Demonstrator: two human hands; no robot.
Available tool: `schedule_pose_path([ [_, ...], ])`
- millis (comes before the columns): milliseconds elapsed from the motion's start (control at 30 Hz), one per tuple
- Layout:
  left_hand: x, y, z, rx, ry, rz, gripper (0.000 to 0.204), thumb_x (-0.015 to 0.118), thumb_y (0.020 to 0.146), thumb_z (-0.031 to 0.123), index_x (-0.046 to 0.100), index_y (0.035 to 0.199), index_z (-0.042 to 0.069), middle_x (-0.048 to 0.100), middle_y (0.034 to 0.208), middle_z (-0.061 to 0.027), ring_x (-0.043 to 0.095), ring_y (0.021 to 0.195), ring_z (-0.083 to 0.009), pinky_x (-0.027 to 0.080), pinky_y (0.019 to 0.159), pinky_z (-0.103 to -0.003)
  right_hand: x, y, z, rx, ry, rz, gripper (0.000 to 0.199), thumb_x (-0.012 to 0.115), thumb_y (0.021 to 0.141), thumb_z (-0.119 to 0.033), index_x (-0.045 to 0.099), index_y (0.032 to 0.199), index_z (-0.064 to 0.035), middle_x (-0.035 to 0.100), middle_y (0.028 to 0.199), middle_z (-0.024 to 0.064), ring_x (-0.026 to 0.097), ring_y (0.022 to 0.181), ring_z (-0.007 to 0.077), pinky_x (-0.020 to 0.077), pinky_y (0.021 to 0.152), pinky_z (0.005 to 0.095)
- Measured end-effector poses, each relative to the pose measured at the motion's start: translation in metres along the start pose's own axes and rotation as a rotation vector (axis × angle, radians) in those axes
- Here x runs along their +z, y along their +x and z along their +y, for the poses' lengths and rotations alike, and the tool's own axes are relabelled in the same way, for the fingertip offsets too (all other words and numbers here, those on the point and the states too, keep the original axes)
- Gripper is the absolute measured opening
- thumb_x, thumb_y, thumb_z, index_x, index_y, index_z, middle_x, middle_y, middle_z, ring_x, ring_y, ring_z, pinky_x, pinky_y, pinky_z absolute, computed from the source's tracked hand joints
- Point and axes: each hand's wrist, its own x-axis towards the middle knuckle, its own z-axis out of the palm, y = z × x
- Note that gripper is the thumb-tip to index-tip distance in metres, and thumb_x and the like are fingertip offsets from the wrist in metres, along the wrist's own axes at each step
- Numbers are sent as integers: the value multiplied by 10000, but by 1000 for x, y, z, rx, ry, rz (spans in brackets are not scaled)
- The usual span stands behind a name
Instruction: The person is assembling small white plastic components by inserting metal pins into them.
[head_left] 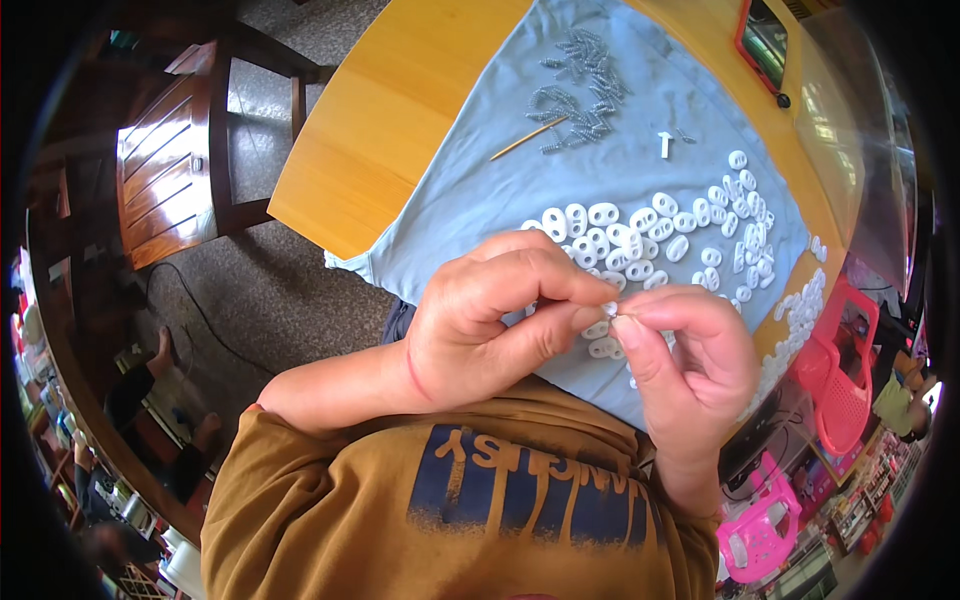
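Note:
My left hand is closed in a pinch, thumb and forefinger on a small white plastic piece. From the other side my right hand pinches the same piece with thumb and forefinger. Fingertips hide most of it, so its exact shape does not show. Just beyond and beneath the hands, many white oval plastic pieces with two holes lie spread over a light blue cloth. Farther off on the cloth is a heap of small metal springs, with a thin wooden stick beside it. A white T-shaped piece lies to the right.
The cloth covers part of a yellow wooden table. A red-edged phone or tablet lies at the far right. More white pieces sit along the right edge. Pink plastic chairs stand right; a dark wooden chair stands left.

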Motion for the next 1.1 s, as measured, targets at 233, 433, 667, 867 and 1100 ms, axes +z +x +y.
schedule_pose_path([
  [233, 5, -3, -3, -4, -8, 17, 145, 601, 842, -48, 616, 984, -23, 567, 878, -92, 568, 645, -99, 460, 557, -207, -1, 1, -3, -43, -104, -29, 169, 661, 742, 98, 606, 873, 6, 655, 806, 121, 645, 732, 195, 507, 651, 262],
  [433, 7, -2, 1, -137, -117, 47, 119, 589, 858, -33, 590, 977, -23, 567, 885, -86, 572, 673, -105, 473, 579, -209, 2, 1, 3, -88, -99, -1, 192, 661, 737, 96, 606, 898, 6, 654, 829, 124, 643, 736, 205, 508, 658, 272],
  [667, 13, -2, 1, -329, -546, 116, 110, 572, 885, 17, 560, 988, -20, 579, 923, -97, 578, 697, -120, 473, 619, -215, -14, -10, -3, -28, -148, 0, 169, 634, 790, 46, 606, 954, 21, 651, 867, 125, 630, 776, 201, 493, 702, 274],
  [867, 17, -2, -3, 62, 10, 66, 156, 610, 809, -47, 586, 959, -13, 607, 924, -121, 593, 718, -167, 480, 624, -248, -17, -24, -11, 336, 106, 16, 136, 621, 822, 18, 606, 957, 34, 636, 867, 92, 592, 760, 146, 466, 695, 242],
  [1100, 18, 1, -13, 631, 444, 70, 352, 696, 633, -39, 633, 976, 15, 624, 919, -116, 572, 662, -172, 443, 541, -272, -17, -28, -8, 372, 450, -68, 149, 633, 844, -38, 611, 965, 46, 627, 890, 90, 576, 819, 127, 442, 728, 239],
])
